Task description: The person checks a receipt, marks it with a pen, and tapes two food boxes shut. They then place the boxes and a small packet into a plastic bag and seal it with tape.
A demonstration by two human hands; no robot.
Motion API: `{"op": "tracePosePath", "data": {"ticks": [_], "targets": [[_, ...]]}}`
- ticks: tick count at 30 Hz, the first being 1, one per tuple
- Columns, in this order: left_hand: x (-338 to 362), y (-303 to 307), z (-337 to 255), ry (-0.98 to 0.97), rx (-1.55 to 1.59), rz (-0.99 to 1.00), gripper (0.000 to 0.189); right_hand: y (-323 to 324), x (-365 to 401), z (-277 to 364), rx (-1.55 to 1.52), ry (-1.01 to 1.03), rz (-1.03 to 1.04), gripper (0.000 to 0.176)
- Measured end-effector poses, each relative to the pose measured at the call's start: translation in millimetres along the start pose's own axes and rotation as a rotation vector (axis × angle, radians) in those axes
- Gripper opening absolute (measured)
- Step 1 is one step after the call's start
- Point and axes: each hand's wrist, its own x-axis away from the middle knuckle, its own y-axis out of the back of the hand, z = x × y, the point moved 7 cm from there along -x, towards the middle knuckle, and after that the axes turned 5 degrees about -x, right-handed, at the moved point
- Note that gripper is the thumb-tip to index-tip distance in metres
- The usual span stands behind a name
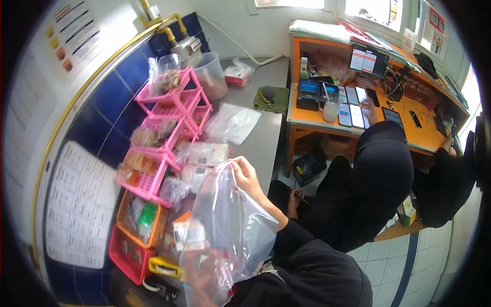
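A large clear plastic bag (240,220) hangs in front of me over the counter's edge. My right hand (246,176) is closed on its upper rim, thumb and fingers pinching the film. Low in the view, my left hand (200,286) shows faintly through the crumpled lower part of the bag, its fingers blurred by the film. Behind the bag lies a packet with a white label (189,235). A roll of tape on a yellow dispenser (164,267) sits near my left hand.
Pink stacked baskets (143,171) with packets line the tiled wall, beside an orange bin (140,217) and a red bin (132,253). A clear jug (209,77) stands farther back. A person (378,169) sits at an orange desk (307,120) with several phones; another is at right.
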Motion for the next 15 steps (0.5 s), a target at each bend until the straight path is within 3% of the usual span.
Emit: {"op": "tracePosePath", "data": {"ticks": [2, 3, 5, 6, 7, 8, 10, 15], "targets": [[35.2, -2.6, -39.9, -0.388, 0.016, 0.209, 0.085, -0.2, 34.7, -1.2, 0.021, 0.006, -0.059, 0.015], [44.4, -22.7, -122.6, -0.333, 0.23, 0.051, 0.057, 1.3, 51.9, 5.4, 0.004, -0.003, -0.058, 0.014], [69.5, 15.8, -31.3, -0.227, 0.241, 0.015, 0.055, 8.0, 80.5, 14.1, -0.05, 0.009, -0.135, 0.015], [79.7, 28.3, 8.3, -0.135, 0.248, -0.013, 0.052, 11.7, 95.6, 25.7, -0.152, -0.136, -0.165, 0.015], [92.1, 30.8, 3.2, -0.283, 0.315, 0.012, 0.045, 21.0, 104.0, 32.3, -0.157, -0.092, -0.187, 0.015], [102.5, 33.6, 3.9, -0.275, 0.324, 0.012, 0.045, 30.1, 114.3, 37.9, -0.162, -0.051, -0.211, 0.016], [122.5, 56.9, 29.6, 0.07, 0.762, -0.362, 0.035, 31.5, 143.2, 65.9, -0.17, -0.043, -0.152, 0.017], [177.4, 83.5, 43.9, 0.103, 0.739, -0.426, 0.028, 24.4, 217.7, 88.9, -0.044, -0.042, -0.198, 0.015]]}}
